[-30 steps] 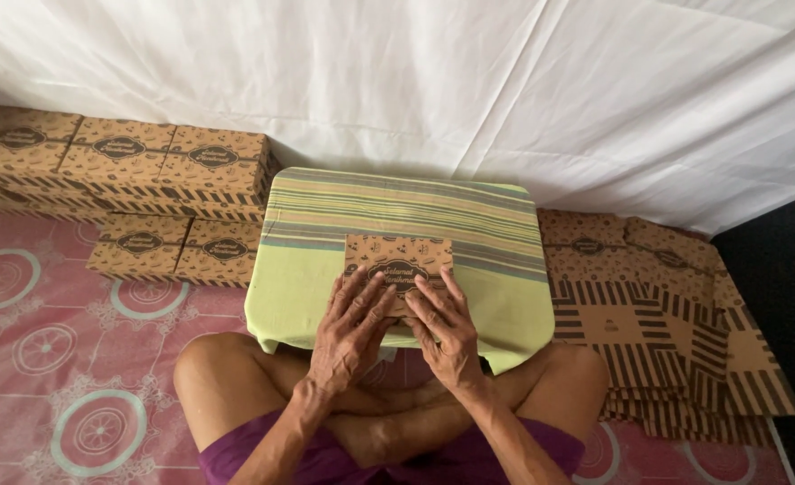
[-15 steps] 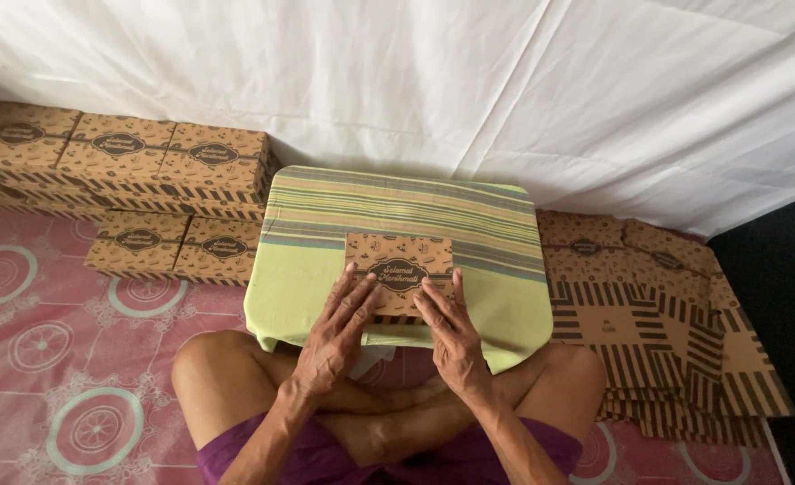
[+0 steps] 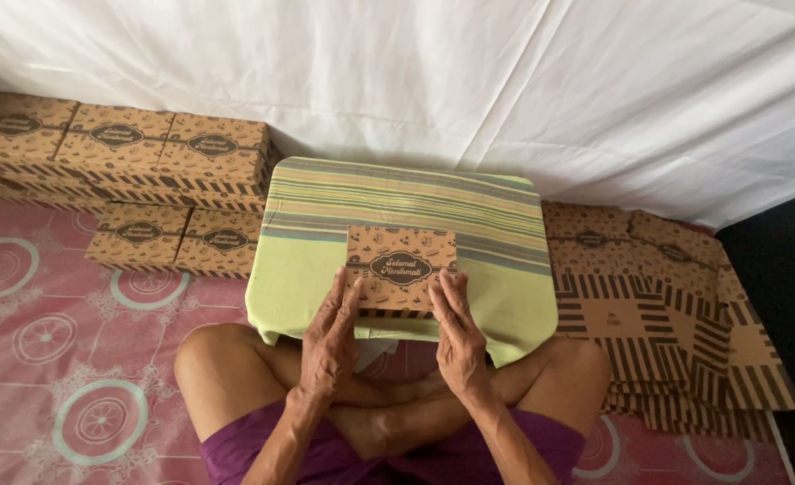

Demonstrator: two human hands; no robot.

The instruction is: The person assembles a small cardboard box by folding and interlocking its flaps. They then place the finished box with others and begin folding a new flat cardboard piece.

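Note:
A closed brown cardboard box (image 3: 400, 266) with a dark oval label and striped sides lies on a low table covered by a green striped cloth (image 3: 397, 193). My left hand (image 3: 330, 339) presses its fingers on the box's near left edge. My right hand (image 3: 458, 334) rests on the near right edge. Both hands lie flat, fingers stretched out against the box. I sit cross-legged behind the table, knees to either side.
Several finished boxes of the same kind (image 3: 137, 162) are stacked at the left on the pink patterned floor (image 3: 47, 359). A pile of flat unfolded box blanks (image 3: 658, 305) lies at the right. A white sheet (image 3: 469, 81) hangs behind.
My hands have slid back from the top of the box towards its near edge, which uncovers the lid and its label. The box stays in place.

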